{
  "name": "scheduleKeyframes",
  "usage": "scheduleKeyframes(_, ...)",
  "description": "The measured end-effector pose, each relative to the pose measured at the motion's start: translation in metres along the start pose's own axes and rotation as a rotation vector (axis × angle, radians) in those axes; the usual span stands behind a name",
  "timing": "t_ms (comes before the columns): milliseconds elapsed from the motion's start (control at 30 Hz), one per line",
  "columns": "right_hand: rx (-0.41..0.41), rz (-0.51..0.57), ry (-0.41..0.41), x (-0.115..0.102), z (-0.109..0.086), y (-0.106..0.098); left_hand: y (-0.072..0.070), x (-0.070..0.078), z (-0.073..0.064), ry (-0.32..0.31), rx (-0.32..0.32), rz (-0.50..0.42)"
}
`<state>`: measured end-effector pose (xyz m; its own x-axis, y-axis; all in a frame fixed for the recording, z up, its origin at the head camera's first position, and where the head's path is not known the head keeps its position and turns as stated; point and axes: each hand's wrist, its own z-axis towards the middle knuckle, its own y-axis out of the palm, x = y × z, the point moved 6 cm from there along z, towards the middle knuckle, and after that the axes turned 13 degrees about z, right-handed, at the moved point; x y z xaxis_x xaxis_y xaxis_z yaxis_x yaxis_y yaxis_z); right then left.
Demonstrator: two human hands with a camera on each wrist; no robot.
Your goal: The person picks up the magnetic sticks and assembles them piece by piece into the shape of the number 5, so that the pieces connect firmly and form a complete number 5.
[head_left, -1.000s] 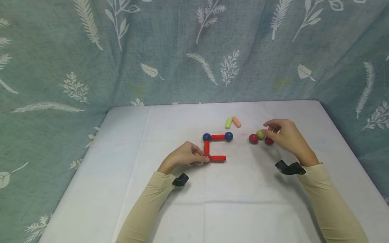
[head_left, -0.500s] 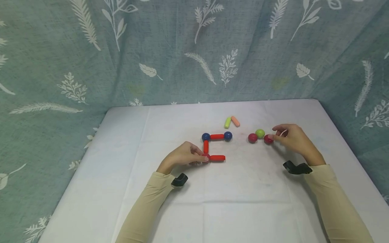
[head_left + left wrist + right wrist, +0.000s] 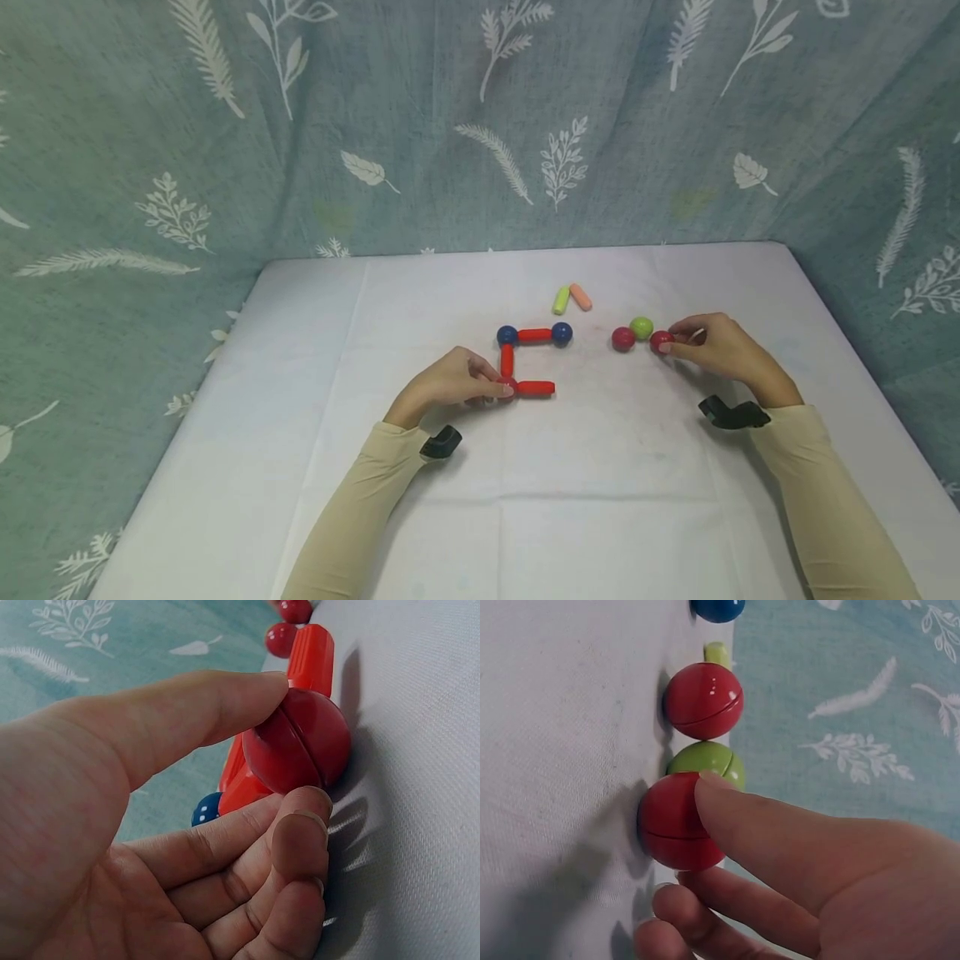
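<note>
My right hand [image 3: 720, 348] is on the outer red ball [image 3: 673, 817], just to the right of the green ball [image 3: 641, 327], thumb pressed to one side and fingers round the other: a pinch, and the ball sits right down by the white cloth [image 3: 600, 500]. Just left of the green ball there's the inner red ball [image 3: 622, 339], the three making a shallow arch; whether they all truly touch, I can't tell. Well over to the left of the green ball, and nearer me, my left hand [image 3: 450, 385] has its own pinch going, thumb and fingertips on the corner red ball [image 3: 315, 739]. Two sticks meet that ball: the lower red stick [image 3: 536, 389], its free end on the green ball's side, and the middle red stick [image 3: 507, 360], running away from me to the first blue ball [image 3: 507, 335]. From there the top red stick [image 3: 535, 335] points toward the green ball and ends at the second blue ball [image 3: 562, 334], well short of it. Farther from me than the green ball, and to its left, the lime stick [image 3: 561, 301] and the orange stick [image 3: 581, 297] lie with their far ends close together.
</note>
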<state>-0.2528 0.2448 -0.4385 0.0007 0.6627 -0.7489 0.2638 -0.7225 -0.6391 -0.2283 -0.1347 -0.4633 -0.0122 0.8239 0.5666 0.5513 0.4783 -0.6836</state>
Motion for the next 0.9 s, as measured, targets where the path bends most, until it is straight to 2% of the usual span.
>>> scheduleKeyframes(433,-0.048,-0.006,0.004,0.0,0.001,0.003,0.0,0.0,0.0,0.01,-0.001,0.0)
scheduleKeyframes(733,-0.044,0.011,0.006,-0.007,-0.003,-0.004,0.001,0.001,0.001,0.006,-0.004,-0.011)
scheduleKeyframes(900,-0.03,0.032,-0.03,-0.014,-0.006,-0.006,0.001,0.0,0.001,0.005,0.0,-0.011)
